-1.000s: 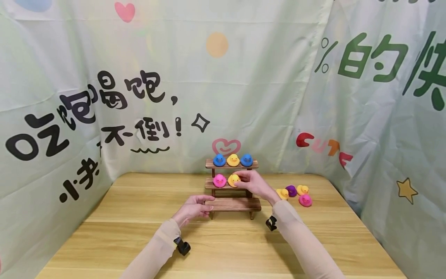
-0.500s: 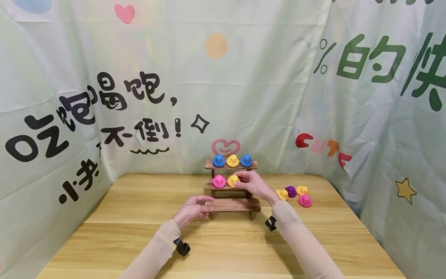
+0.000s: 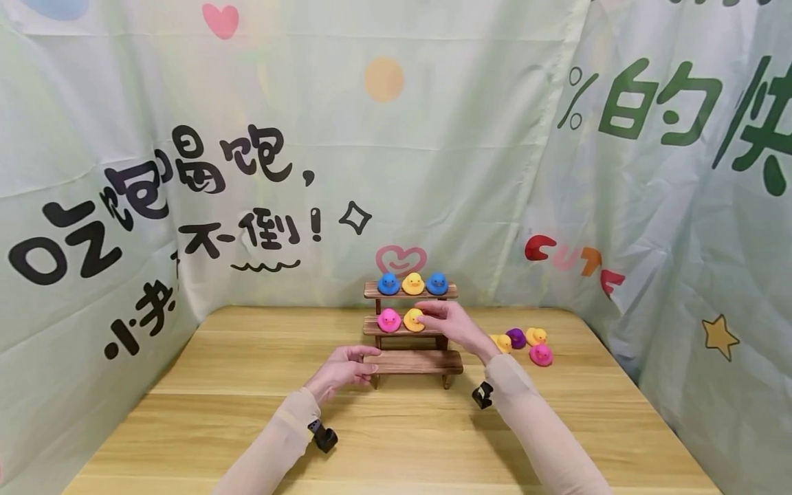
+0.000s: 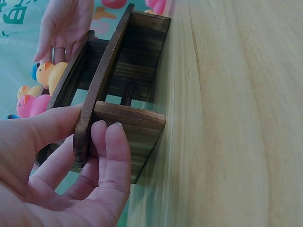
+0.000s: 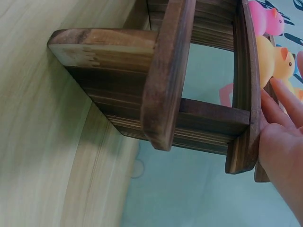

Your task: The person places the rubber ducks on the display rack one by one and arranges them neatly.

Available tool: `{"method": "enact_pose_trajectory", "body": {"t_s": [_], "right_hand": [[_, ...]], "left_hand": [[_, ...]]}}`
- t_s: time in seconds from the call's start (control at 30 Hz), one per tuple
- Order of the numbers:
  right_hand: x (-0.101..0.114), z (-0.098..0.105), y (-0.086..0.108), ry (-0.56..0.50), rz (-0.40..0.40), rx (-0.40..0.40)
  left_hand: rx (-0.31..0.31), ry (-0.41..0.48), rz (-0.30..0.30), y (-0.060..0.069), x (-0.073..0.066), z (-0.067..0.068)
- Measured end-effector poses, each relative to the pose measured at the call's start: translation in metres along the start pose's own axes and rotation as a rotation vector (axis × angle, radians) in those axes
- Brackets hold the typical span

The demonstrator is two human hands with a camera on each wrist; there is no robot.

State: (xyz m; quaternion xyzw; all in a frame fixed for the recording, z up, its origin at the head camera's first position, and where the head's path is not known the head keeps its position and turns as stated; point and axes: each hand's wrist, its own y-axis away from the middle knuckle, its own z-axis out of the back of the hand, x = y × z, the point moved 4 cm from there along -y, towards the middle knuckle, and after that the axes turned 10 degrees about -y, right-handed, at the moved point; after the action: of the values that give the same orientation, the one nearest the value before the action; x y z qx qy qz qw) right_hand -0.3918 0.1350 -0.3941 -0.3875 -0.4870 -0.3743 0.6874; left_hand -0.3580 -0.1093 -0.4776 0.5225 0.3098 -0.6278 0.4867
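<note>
A three-tier wooden display stand (image 3: 416, 361) stands on the table. My left hand (image 3: 340, 371) grips the left end of its lowest step, thumb on top and fingers curled beneath, as the left wrist view (image 4: 102, 165) shows. On the middle step sit a pink rubber duck (image 3: 389, 320) and a yellow rubber duck (image 3: 413, 320). Beside the yellow one is my right hand (image 3: 454, 324), its fingers spread and fairly straight, the thumb close by its right side. Whether the fingertips still touch that duck is hard to tell.
Along the top step are two blue ducks (image 3: 388, 283) with a yellow duck (image 3: 413, 283) between them. Right of the stand, on the table (image 3: 396, 440), lie several loose ducks, including a purple one (image 3: 516, 337) and a pink one (image 3: 541, 355). Printed curtains (image 3: 470, 172) hang behind.
My right hand has loosened from the yellow duck and shifted slightly right, so more of the duck shows. The left hand keeps its grip on the stand.
</note>
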Motion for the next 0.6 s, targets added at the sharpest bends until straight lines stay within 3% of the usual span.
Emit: {"method": "enact_pose_trajectory", "body": {"t_s": [0.6], "right_hand": [[-0.006, 0.020, 0.013, -0.037, 0.044, -0.113]], "left_hand": [[-0.002, 0.006, -0.007, 0.004, -0.003, 0.000]]}}
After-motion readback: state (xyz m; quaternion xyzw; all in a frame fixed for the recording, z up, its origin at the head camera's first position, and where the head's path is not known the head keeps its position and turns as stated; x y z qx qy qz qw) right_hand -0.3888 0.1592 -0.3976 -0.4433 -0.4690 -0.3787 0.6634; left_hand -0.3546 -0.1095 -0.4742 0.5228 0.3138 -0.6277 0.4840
